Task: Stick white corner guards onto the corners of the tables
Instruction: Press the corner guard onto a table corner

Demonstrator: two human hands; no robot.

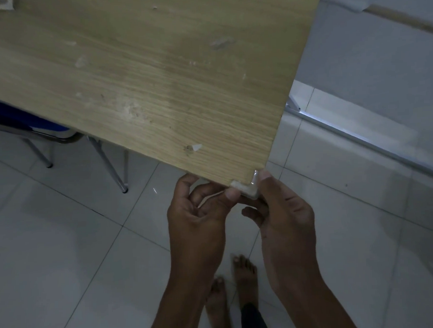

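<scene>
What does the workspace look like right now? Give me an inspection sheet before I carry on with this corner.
Surface: wooden table, top scuffed with pale marks and a white scrap near the corner.
Job's things: white corner guard sits on the table's near corner.
Clutter: thin white strip in the left hand, probably peeled backing.
Grippers: left hand thumb presses the guard's left side; right hand thumb presses its right side, fingers curled beneath.
Cables: nothing seen.
Surroundings: white tiled floor, blue chair with metal legs under the table, bare feet below.
</scene>
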